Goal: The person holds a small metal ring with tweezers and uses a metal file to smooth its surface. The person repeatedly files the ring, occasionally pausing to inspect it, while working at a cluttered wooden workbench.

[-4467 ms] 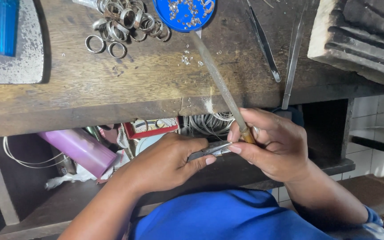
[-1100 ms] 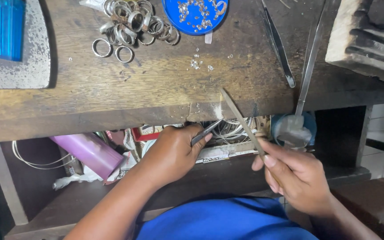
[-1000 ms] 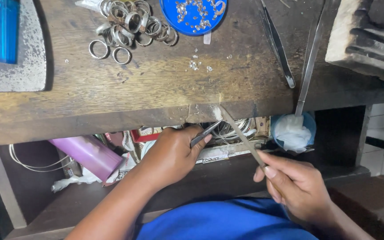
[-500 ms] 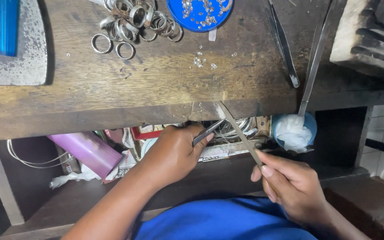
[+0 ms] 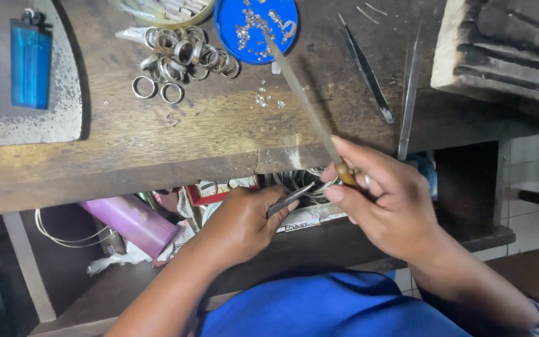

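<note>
Left hand [image 5: 241, 224] fingers clamp dark pliers [image 5: 289, 200]; right hand [image 5: 388, 203] fingers grip a file [image 5: 304, 103]. The file's tip could sweep the blue dish [image 5: 256, 28].

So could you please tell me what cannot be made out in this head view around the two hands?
- Handle of the long file: wrapped inside the right hand.
- Jaw end of the small pliers in the left hand: too small and blurred to show what it grips.
- Pieces on the blue dish: too small; dish cut by the top edge.
- Shelf clutter beside the pink bottle: shadowed under the bench.
</note>
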